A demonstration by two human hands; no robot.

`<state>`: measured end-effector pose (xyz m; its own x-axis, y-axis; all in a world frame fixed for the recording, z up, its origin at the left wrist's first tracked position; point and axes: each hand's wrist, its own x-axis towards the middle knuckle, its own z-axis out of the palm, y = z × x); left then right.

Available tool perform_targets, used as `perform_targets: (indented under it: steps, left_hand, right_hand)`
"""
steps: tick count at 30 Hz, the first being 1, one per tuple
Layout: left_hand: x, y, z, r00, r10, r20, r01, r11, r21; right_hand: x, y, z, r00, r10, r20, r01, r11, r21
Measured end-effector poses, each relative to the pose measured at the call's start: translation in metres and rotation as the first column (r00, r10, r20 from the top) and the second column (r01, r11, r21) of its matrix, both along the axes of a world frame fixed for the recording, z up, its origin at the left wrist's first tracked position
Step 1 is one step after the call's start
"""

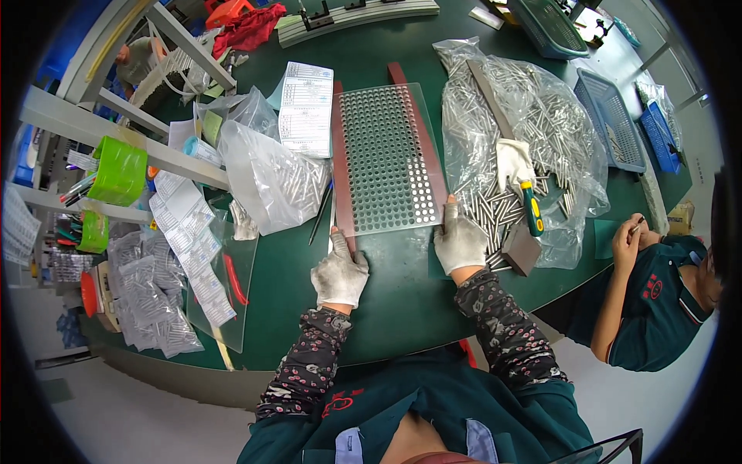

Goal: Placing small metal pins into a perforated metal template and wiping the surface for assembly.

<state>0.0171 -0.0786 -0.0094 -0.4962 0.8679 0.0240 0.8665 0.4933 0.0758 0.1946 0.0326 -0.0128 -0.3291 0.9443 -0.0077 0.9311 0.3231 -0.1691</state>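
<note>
A clear perforated plate point(371, 155) with rows of round holes lies on a red-brown frame point(434, 179). Bright round ends fill several holes near its lower right. My left hand point(338, 272), in a greyed white glove with bare fingertips, is closed at the frame's near left end, thumb pointing forward. At the near right corner, my right hand point(461, 238), gloved the same way, closes against the frame's edge with its thumb along the side. The undersides of both hands are hidden. Right of the frame, a clear bag point(572, 116) spills many metal pins.
A green-and-yellow-handled tool point(532, 209) and a brown block point(521, 249) lie by the pins. Left are a pin bag point(270, 182), paper sheets point(307, 108) and red-handled pliers point(235, 280). Blue baskets point(609, 120) stand right. A co-worker point(657, 298) sits at the right.
</note>
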Motion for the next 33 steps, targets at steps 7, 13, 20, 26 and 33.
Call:
perform_targets:
  steps: [7, 13, 20, 26, 33]
  left_hand:
    - [0.018, -0.045, -0.007, 0.998, -0.058, -0.030, 0.058, 0.998, -0.002]
    - [0.030, -0.075, -0.005, 0.993, -0.121, -0.002, 0.121, 0.990, 0.071]
    - [0.035, -0.088, -0.005, 0.992, -0.130, 0.005, 0.129, 0.990, 0.055]
    - [0.032, -0.092, -0.006, 0.992, -0.105, 0.075, 0.100, 0.993, 0.058]
    - [0.033, -0.088, 0.008, 0.973, -0.005, 0.231, 0.018, 0.998, -0.053]
  right_hand:
    - [0.020, -0.036, 0.008, 0.999, 0.029, 0.013, -0.029, 0.999, -0.030]
    - [0.036, -0.058, 0.013, 0.996, 0.083, 0.029, -0.082, 0.996, -0.036]
    - [0.049, -0.069, 0.014, 0.997, 0.078, -0.012, -0.079, 0.995, -0.066]
    - [0.076, -0.087, 0.038, 0.997, 0.028, -0.069, -0.040, 0.983, -0.177]
    - [0.101, -0.116, 0.030, 0.993, 0.090, 0.070, -0.076, 0.981, -0.178]
